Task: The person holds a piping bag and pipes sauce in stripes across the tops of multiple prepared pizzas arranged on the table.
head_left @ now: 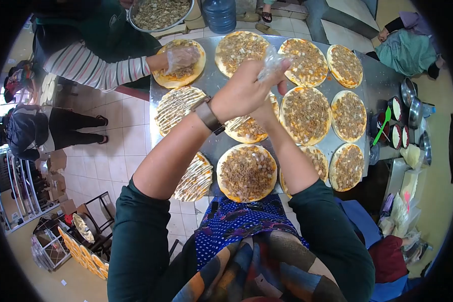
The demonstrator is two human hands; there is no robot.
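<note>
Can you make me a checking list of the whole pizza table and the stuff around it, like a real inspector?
Surface: metal table, flat; bare metal shows between the pizzas.
Job's things: twelve topped pizzas; at least three have pale stripes. Crumpled clear plastic at the hands.
Clutter: green spatula and metal bowls on the right.
Grippers: bare left hand crosses over right hand; their grip is partly hidden.
Cables: nothing seen.
Surroundings: a co-worker's gloved hand on the top-left pizza; blue bottle beyond the table.
</note>
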